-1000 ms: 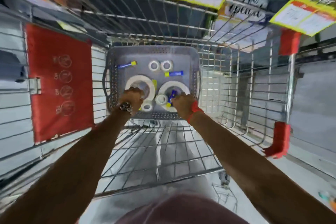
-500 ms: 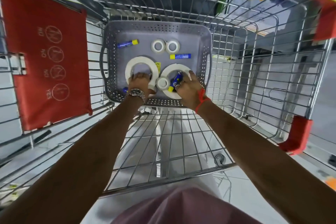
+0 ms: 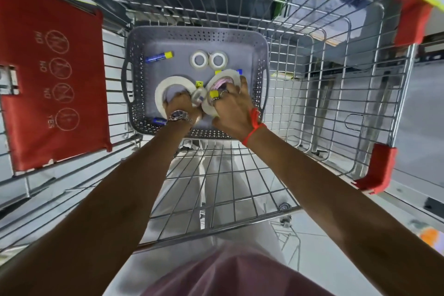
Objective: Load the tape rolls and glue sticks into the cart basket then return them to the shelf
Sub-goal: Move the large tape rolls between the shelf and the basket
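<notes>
Fingers [image 3: 236, 86] of our right hand [image 3: 231, 108] curl over the rim of a large tape roll [image 3: 222, 80], tilting it up, with a yellow-capped glue stick [image 3: 213, 94] beneath them. Our left hand [image 3: 180, 106] closes on the other large tape roll [image 3: 165, 89] at nine o'clock of it. Both sit in the grey perforated basket [image 3: 137, 55] inside the wire cart [image 3: 336, 94]. At twelve o'clock lie two small tape rolls [image 3: 208, 59]; at ten, a blue glue stick [image 3: 159, 56].

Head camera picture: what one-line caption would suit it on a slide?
Two bare hands, left hand and right hand, grasp large white tape rolls in a grey perforated plastic basket.
</notes>
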Motion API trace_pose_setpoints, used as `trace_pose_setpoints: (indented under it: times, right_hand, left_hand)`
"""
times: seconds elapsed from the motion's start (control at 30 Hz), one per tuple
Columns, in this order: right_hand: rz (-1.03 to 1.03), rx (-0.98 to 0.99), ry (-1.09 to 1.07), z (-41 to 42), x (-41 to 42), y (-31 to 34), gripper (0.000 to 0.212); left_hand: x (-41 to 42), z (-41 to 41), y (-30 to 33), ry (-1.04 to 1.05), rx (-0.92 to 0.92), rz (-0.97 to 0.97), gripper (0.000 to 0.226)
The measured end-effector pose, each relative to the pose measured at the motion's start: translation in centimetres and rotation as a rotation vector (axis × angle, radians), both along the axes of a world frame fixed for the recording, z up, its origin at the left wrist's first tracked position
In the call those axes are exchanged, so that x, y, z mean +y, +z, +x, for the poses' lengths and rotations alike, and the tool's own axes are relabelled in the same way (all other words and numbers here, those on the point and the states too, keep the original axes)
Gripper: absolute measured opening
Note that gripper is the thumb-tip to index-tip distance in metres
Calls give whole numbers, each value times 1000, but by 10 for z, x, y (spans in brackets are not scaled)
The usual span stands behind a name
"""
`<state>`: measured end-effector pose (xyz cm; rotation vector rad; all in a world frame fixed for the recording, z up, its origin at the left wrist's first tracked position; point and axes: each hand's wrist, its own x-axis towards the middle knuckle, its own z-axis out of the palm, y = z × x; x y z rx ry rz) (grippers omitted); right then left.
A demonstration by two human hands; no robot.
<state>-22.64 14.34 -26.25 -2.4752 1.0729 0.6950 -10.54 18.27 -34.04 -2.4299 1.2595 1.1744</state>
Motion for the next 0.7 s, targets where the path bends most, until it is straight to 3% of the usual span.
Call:
trace_pose_setpoints:
  times: [0.1,0.2,0.47,0.6,0.7]
  right_hand:
    - [16,-15,-75,0,-2,3,40]
    - [22,-22,-86,-1,-4,7,41]
    - [133,-135,-357,-5,-9,19,47]
    - [156,-113,-342,-5,-8,24,44]
    - [111,-90,-322,-3,-7,25,43]
  left_hand:
    - [-3,-4,3,9,-33,-2,28]
    - [-3,-3,7,89,-5,-49,27]
    - [0,14,29,189,-28,-52,57]
    - [-1,26,38,245,3,-92,75]
    - [0,29,51,250,-76,-140,86]
